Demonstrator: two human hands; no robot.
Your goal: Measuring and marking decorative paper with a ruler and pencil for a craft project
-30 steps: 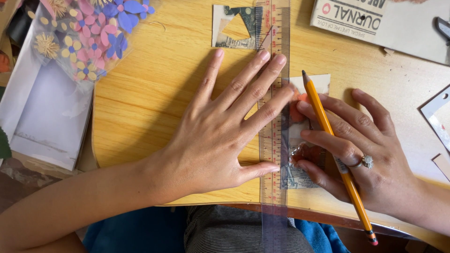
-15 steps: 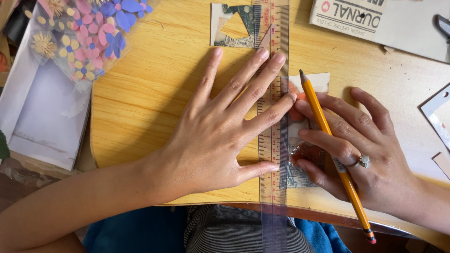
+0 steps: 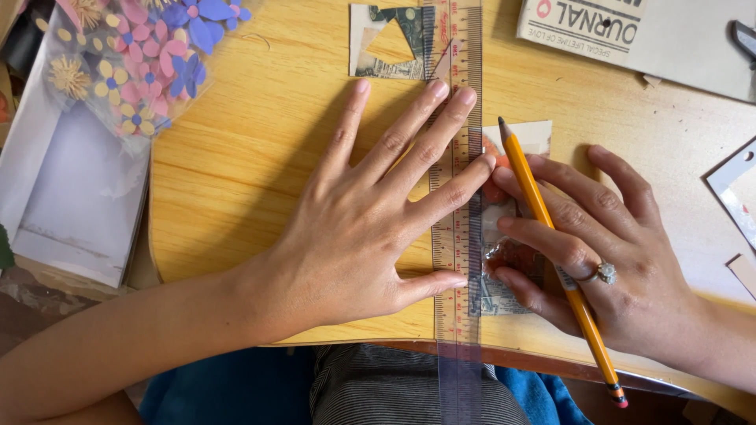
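Observation:
My left hand (image 3: pixel 370 220) lies flat with fingers spread on a clear plastic ruler (image 3: pixel 457 260), pinning it to the wooden table (image 3: pixel 236 165). The ruler runs lengthwise away from me over the left edge of a small printed paper piece (image 3: pixel 516 228). My right hand (image 3: pixel 598 252), with a ring on one finger, holds a yellow pencil (image 3: pixel 551 236) between its fingers while its fingertips press on the paper piece. The pencil tip points away from me, just right of the ruler's edge.
A paper scrap with a triangular hole (image 3: pixel 390 43) lies at the far end of the ruler. A clear bag of paper flowers (image 3: pixel 134 63) and a white sheet (image 3: pixel 71 197) sit at left. A printed booklet (image 3: pixel 630 31) lies at the far right, paper offcuts (image 3: pixel 736 189) at right.
Both hands and the ruler stay in place. The pencil tip has shifted very slightly away from me along the ruler's edge.

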